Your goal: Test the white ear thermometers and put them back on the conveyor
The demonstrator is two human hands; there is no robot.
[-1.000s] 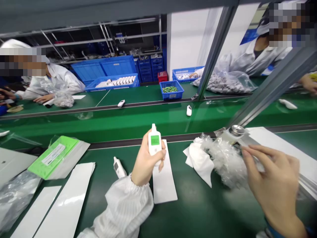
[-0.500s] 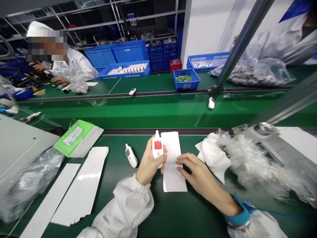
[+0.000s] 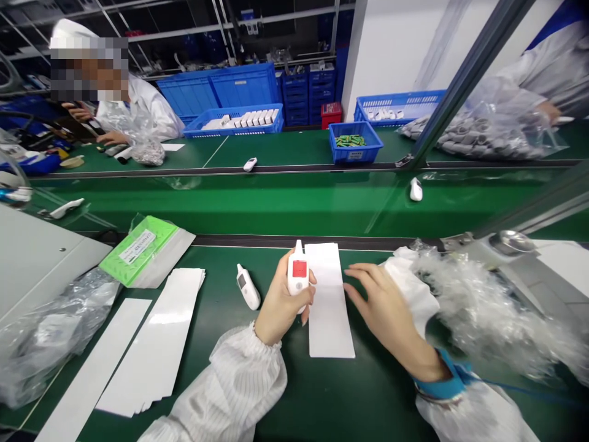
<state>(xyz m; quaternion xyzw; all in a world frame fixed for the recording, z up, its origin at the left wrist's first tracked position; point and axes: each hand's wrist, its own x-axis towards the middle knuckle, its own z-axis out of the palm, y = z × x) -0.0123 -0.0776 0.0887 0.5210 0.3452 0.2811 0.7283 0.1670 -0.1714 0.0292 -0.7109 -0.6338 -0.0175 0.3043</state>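
My left hand is wrapped round a white ear thermometer, its probe tip pointing away from me and its small screen lit red. Just right of it, a white paper strip lies flat on the green bench. My right hand hovers at the strip's right edge with fingers apart and nothing in them. A second ear thermometer, its screen dark, rests on the bench to the left of my left hand.
Stacked white strips and a green-labelled packet lie on the left. A white cloth and crumpled clear plastic sit on the right. Beyond runs a green conveyor carrying a white device. Co-workers sit across it.
My right hand has drawn off the paper strip to the right, its fingers spreading. The left still holds the thermometer with the red screen. On the conveyor, the white device appears slightly farther right.
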